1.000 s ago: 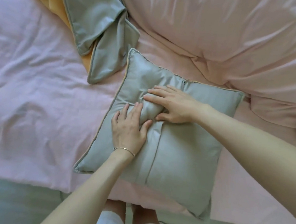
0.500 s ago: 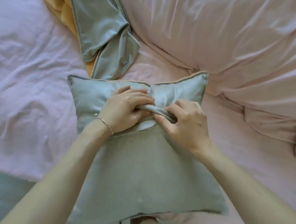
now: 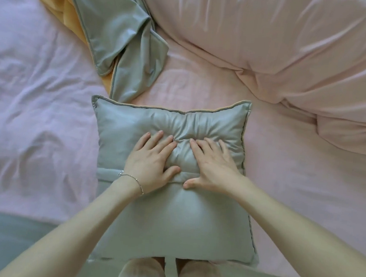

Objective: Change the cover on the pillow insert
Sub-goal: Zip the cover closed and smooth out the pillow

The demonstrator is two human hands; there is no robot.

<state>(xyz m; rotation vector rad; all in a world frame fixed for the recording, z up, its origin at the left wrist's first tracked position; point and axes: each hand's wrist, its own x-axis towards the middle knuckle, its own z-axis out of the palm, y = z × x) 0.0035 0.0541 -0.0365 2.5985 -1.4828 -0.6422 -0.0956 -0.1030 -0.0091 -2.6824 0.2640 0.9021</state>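
Half a second earlier both hands pinched a fold of cover at the pillow's envelope opening; here that fold was released and the left hand [image 3: 150, 161] and right hand [image 3: 214, 167] lay flat, fingers straight and spread, pressing the grey-green pillow [image 3: 170, 217]. The pillow rested on the pink bedsheet [image 3: 35, 102] at the bed's near edge. One covered pillow, one loose grey-and-yellow cover [image 3: 111, 35] beyond it, one pink duvet [image 3: 275, 46] and one wrist bracelet [image 3: 136, 182] were counted. The insert was hidden inside; the loose cover was cut off by the frame's top edge.
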